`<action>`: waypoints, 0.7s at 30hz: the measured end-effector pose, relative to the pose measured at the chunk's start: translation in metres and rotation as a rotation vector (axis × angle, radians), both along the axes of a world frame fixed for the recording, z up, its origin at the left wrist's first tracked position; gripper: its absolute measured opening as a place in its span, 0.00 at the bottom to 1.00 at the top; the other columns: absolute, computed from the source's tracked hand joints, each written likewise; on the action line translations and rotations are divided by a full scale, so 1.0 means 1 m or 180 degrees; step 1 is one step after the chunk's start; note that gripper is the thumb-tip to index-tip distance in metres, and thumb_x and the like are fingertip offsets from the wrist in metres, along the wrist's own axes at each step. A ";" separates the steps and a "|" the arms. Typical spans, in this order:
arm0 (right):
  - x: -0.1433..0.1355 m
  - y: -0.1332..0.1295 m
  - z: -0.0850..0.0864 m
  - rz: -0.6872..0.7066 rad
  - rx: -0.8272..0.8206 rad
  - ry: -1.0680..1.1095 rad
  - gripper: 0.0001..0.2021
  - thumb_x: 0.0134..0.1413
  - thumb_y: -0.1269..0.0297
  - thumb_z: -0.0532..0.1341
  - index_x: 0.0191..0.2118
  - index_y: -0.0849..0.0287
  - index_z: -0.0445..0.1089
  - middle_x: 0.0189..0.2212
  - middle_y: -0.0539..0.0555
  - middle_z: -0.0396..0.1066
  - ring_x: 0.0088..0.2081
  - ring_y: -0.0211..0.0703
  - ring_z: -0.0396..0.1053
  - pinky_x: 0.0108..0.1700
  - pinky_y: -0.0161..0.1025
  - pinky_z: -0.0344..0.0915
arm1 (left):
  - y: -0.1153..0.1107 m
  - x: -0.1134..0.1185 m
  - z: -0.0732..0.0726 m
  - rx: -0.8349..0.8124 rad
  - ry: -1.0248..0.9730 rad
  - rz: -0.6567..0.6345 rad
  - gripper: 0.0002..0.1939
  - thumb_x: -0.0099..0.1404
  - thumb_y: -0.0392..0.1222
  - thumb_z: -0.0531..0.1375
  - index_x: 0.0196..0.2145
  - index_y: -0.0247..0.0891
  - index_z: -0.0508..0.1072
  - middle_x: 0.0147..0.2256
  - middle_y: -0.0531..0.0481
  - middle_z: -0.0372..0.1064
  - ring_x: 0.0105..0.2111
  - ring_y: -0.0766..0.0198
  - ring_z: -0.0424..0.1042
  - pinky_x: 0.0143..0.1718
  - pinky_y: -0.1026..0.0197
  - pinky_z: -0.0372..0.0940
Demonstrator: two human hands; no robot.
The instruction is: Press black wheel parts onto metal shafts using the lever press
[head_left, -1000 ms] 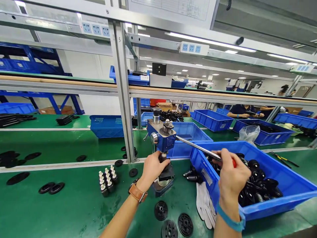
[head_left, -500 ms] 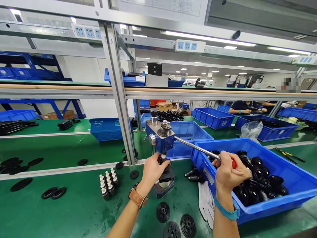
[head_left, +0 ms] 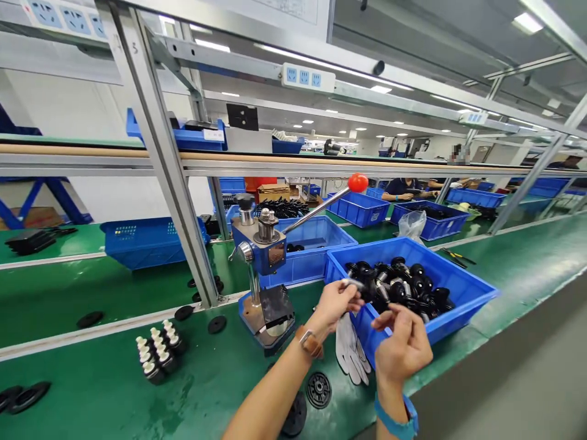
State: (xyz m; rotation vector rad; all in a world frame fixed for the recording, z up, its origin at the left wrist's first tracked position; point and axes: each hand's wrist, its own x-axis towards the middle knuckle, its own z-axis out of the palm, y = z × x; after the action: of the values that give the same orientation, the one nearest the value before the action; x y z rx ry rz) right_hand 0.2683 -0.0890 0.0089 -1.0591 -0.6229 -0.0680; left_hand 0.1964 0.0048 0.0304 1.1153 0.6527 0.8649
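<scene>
My left hand (head_left: 337, 302) is closed on a small black cylindrical part (head_left: 354, 285) with a light end, held over the near left rim of the blue bin (head_left: 472, 299). My right hand (head_left: 401, 342) is beside it, in front of the bin, fingers loosely curled and apart, with nothing seen in them. Behind my left hand stands a blue hand press (head_left: 270, 256). Its lever (head_left: 316, 211) points up and right, ending in a red knob (head_left: 358, 182). The black block (head_left: 278, 305) on its base shows no part under the ram.
Black parts (head_left: 398, 281) fill the blue bin. White gloves (head_left: 351, 351) lie against it. Black discs (head_left: 318, 390) are near the front edge. A group of black parts with white tops (head_left: 158, 351) stands left of the press. Pliers (head_left: 458, 256) lie beyond the bin.
My right hand has let go of the lever, which has swung up. My left hand has moved from under the press to the bin, holding a black part. The view has turned right.
</scene>
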 end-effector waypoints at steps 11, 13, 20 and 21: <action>-0.014 -0.001 -0.099 0.0786 -0.1159 -0.0480 0.22 0.68 0.47 0.56 0.34 0.60 0.75 0.18 0.49 0.68 0.20 0.39 0.67 0.24 0.33 0.65 | 0.037 -0.014 -0.101 0.1912 0.2564 0.1200 0.17 0.63 0.22 0.53 0.43 0.34 0.76 0.45 0.38 0.75 0.49 0.51 0.75 0.55 0.49 0.68; -0.017 0.006 -0.098 0.0867 -0.1241 -0.0656 0.22 0.68 0.47 0.56 0.34 0.60 0.75 0.19 0.50 0.70 0.21 0.39 0.68 0.26 0.34 0.66 | 0.032 -0.017 -0.119 0.2178 0.2941 0.1030 0.14 0.62 0.23 0.57 0.41 0.34 0.77 0.45 0.38 0.74 0.51 0.48 0.73 0.55 0.47 0.67; -0.011 0.052 -0.088 0.1001 -0.1476 -0.1051 0.23 0.68 0.47 0.53 0.44 0.60 0.78 0.42 0.61 0.80 0.42 0.48 0.78 0.48 0.42 0.73 | 0.035 -0.004 -0.125 0.2787 0.3718 0.0695 0.12 0.72 0.30 0.53 0.44 0.32 0.76 0.49 0.35 0.72 0.52 0.47 0.70 0.55 0.47 0.66; -0.008 0.062 -0.089 0.1082 -0.1500 -0.1112 0.24 0.67 0.45 0.54 0.46 0.60 0.79 0.46 0.62 0.80 0.47 0.50 0.77 0.54 0.45 0.71 | 0.034 -0.005 -0.125 0.2830 0.3767 0.0653 0.13 0.72 0.30 0.52 0.47 0.31 0.76 0.49 0.36 0.72 0.52 0.48 0.71 0.54 0.48 0.67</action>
State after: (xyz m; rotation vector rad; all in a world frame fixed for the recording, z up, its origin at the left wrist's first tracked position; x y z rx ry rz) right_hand 0.2598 -0.0269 -0.0798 -1.3919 -1.1673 0.2042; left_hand 0.1918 0.0393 -0.0949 2.4476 1.4245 0.5860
